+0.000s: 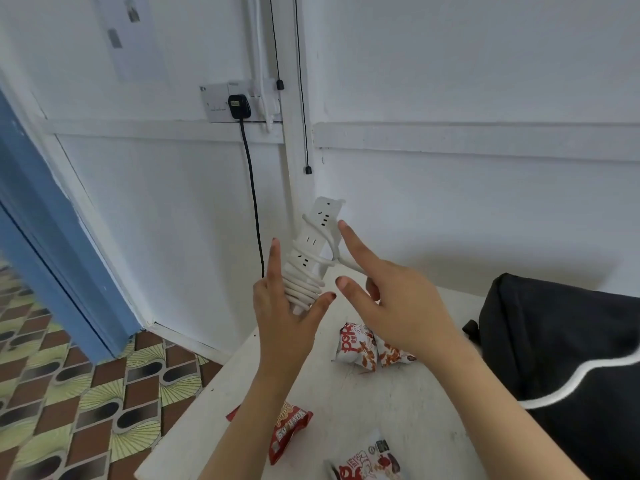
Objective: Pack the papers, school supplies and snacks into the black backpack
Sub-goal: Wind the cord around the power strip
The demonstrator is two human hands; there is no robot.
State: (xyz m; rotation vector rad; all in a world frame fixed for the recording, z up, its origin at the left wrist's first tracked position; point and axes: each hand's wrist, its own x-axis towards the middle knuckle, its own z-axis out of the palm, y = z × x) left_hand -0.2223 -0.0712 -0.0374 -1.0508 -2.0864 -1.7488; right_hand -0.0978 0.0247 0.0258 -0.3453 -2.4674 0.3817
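left hand (284, 320) holds the power strip (311, 244) standing up, right hand (398, 306) pinches its cord (346, 266), black backpack (554, 341) lies to the right

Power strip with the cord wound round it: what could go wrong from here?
1. The left hand grips only the lower end of the power strip, with its index finger straight; the strip could slip and drop onto the table by the white snack packet.
2. The cord is wound loosely near the top, and its free end runs into the right hand; if that end slackens, the turns may uncoil before the strip reaches the black backpack.
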